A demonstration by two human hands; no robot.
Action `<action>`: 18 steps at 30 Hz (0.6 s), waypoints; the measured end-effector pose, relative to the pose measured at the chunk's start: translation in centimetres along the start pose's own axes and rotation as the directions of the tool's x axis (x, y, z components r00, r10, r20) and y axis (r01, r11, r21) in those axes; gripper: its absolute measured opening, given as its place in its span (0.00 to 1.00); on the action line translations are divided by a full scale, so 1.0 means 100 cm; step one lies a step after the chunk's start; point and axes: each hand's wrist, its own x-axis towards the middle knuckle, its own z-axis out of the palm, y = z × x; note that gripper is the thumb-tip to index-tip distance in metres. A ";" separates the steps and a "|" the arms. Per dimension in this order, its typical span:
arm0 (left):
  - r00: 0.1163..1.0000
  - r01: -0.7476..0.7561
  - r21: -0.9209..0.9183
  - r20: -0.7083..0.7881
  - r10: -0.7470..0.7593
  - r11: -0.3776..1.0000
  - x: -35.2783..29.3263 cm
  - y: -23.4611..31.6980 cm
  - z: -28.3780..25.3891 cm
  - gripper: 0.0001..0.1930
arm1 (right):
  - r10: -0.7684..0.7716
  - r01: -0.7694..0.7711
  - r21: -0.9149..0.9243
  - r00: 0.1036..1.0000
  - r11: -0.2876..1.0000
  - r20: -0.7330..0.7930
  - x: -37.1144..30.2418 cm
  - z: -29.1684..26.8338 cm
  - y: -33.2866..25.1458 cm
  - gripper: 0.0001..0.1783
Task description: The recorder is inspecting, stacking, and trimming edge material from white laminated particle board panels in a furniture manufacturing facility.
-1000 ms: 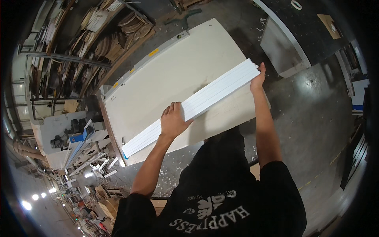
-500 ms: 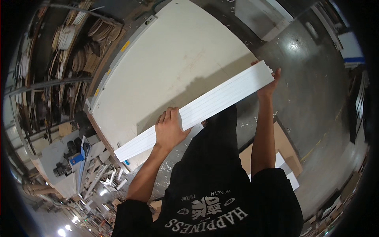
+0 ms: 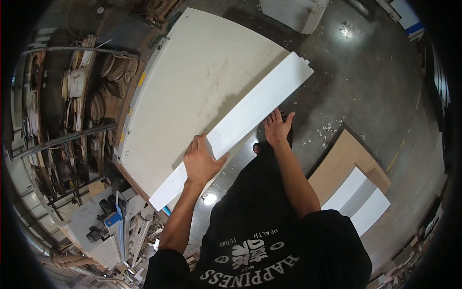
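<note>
A long stack of narrow white boards [image 3: 262, 98] lies slantwise over the near edge of a large cream-coloured tabletop [image 3: 192, 72]. Its far right end, with slightly stepped board ends, juts out past the table over the floor. My left hand [image 3: 202, 164] is closed across the stack toward its lower left end, thumb on the near side and fingers over the far side. Close to the near long edge, right of the middle, my right hand [image 3: 277, 129] is open, palm up and fingers spread. Whether its fingertips touch the boards I cannot tell.
On the floor at right, white panels [image 3: 358, 192] rest on a brown board [image 3: 344, 154]. Racks of offcuts [image 3: 77, 96] stand at left. A bench with a blue-marked machine [image 3: 113, 216] and scrap strips is at lower left. White debris [image 3: 329, 130] dots the floor.
My right hand has let go of the stack's far right end and moved left and nearer, now open. The stack is tilted more steeply in view. My left hand keeps its grip.
</note>
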 end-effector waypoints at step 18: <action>0.983 -0.166 -0.124 -0.104 0.154 0.978 -0.028 0.009 0.010 0.33 | -0.031 0.018 0.177 0.997 0.984 0.069 -0.021 -0.080 0.058 0.41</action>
